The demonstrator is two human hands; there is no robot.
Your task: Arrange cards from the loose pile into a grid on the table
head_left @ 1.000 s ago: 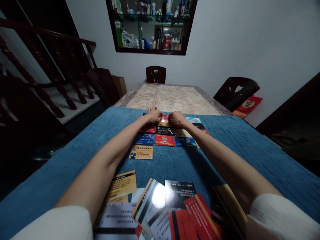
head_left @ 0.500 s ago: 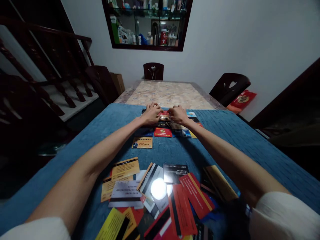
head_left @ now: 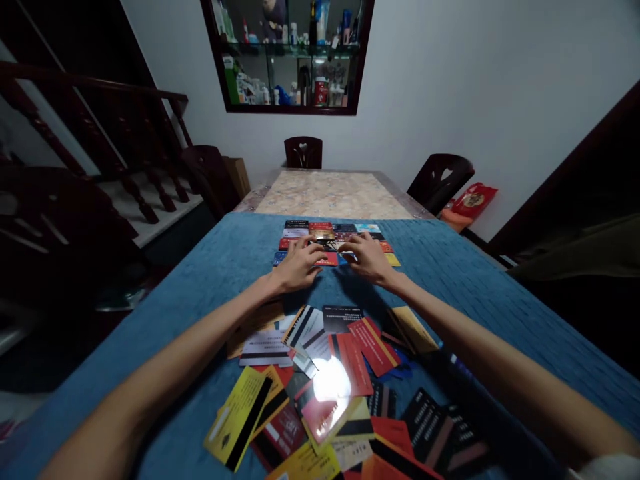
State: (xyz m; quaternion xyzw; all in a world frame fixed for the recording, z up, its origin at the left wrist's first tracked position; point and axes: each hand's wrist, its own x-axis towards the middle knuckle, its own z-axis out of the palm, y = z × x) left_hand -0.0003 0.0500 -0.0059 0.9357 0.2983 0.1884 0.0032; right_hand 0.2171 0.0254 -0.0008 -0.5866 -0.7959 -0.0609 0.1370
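Head view is showing both hands lying palm-down on a neat grid of small rectangular plastic cards [head_left: 334, 235] at about twelve o'clock on the blue textured cloth [head_left: 480, 280] that is covering the surface. The left hand [head_left: 299, 265] is resting with its fingers [head_left: 300, 248] spread apart and flat over the near-left cards of the grid, clamped on nothing. The right hand [head_left: 369, 259] is doing the same on the near-right cards, its fingers splayed and pressing down rather than pinching. A red rectangular card [head_left: 326, 259] is lying between the two hands in the nearest row.

At six o'clock a loose, overlapping heap of red, yellow, black and white plastic cards [head_left: 330, 387] is sprawling under the forearms, well apart from the grid.

The risks look plain enough. Smooth cards on the cloth are likely sliding easily, so any sideways drag of the flat palms is probably pushing a row out of line or riding one card over its neighbour. The forearms are hovering close above the heap, and a dropped elbow or sleeve is likely sweeping cards toward the near edge. A bright glare is washing out one glossy card [head_left: 331, 387] in the heap, so its print is unreadable, and that card could be misjudged and misplaced. With fingers flat, lifting a single thin card is awkward; two may come up together.
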